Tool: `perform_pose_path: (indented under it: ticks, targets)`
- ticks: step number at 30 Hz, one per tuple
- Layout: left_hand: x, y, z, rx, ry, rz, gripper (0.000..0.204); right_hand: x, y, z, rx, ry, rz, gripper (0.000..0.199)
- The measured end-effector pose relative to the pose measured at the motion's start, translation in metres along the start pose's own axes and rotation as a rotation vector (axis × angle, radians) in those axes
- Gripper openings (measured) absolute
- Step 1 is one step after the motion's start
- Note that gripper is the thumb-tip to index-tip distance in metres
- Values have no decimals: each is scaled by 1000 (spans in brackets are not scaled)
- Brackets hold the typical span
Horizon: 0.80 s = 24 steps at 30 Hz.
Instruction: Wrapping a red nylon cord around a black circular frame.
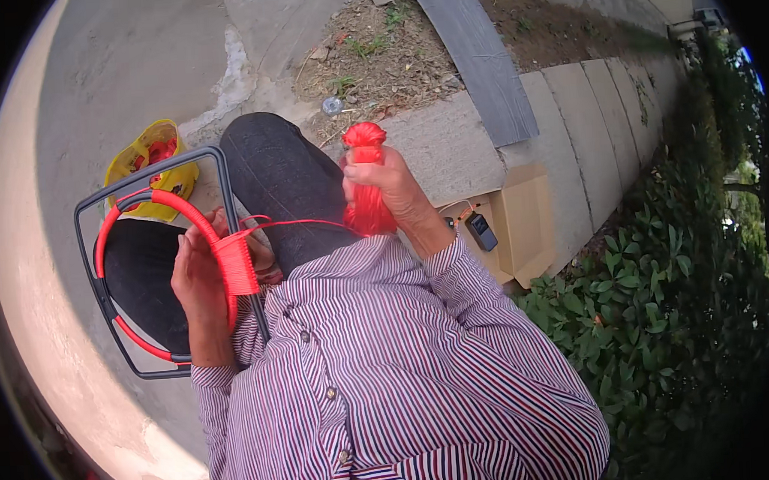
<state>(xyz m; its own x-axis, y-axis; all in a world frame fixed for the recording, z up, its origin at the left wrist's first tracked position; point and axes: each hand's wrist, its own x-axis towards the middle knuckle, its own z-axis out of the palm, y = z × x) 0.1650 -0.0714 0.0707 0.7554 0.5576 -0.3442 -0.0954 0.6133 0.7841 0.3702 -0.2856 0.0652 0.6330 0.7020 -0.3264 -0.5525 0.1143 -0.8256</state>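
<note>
A: Head view: where does the cord (pixel 302 223) lie from each hand?

B: It runs as a taut red line across the lap, its long axis nearly level, a little higher at the right. One end leaves the wrapped band (pixel 238 262) on the frame (pixel 225 183); the other goes into the skein (pixel 366 181).

A: The right hand (pixel 395 188)?

B: Raised above the right knee, closed in a fist round the skein, which stands upright with its knotted top out above the fingers and its tail below.

A: And the left hand (pixel 199 278)?

B: Low, at the frame's right bar, curled about the red-wrapped hoop (pixel 155 203) just beside the band. It is closed on the hoop, fingers tucked behind, so I cannot tell whether they also pinch the cord.

A: Which hand is nearer the wrapping?

B: The left, touching it. The right is well apart, up and to the right, at the cord's far end.

A: Anything about them?

B: A yellow bag (pixel 154 164) with more red in it on the pavement past the frame's top corner, and a cardboard box (pixel 521 221) with a small dark device (pixel 481 231) beside the right forearm.
</note>
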Motion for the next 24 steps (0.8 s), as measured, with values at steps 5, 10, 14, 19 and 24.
perform_pose_path:
  ticks: [5, 10, 14, 19, 24]
  targets:
    - [16, -1, -20, -14, -112, -105, 54, 2, 27, 47, -1086, -149, -428, 37]
    - [0, 7, -9, -68, -114, -83, 51, 4, 30, 43, -1005, -205, -489, 37]
    - [9, -11, 0, 7, -127, -42, 48, -4, 10, 5, -430, -146, -102, 22]
    - [-3, -10, 10, -108, -101, -89, 53, 2, -7, -92, -251, 253, -221, 12]
    - [-2, -10, 2, -95, -118, -96, 58, 3, -28, -161, -106, 618, -407, 9]
